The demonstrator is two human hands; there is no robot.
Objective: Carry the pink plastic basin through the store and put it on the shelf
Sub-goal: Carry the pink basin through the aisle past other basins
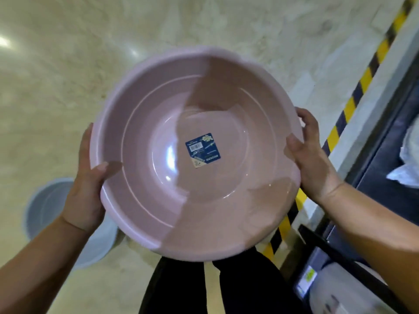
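Note:
A large round pink plastic basin (145, 123) fills the middle of the head view, held level above the floor with its open side up. A blue label (202, 149) is stuck on its inside bottom. My left hand (85, 184) grips the basin's left rim, thumb inside the bowl. On the right rim my right hand (310, 155) holds it the same way, thumb over the edge. A dark shelf unit (385, 159) runs along the right edge of the view.
The floor (68, 64) is pale and glossy. A yellow-and-black striped strip (362, 82) lines the shelf base at right. A grey-blue basin (45, 207) lies on the floor under my left arm. White goods (405, 168) sit on the shelf. My dark-trousered legs (172, 288) show below.

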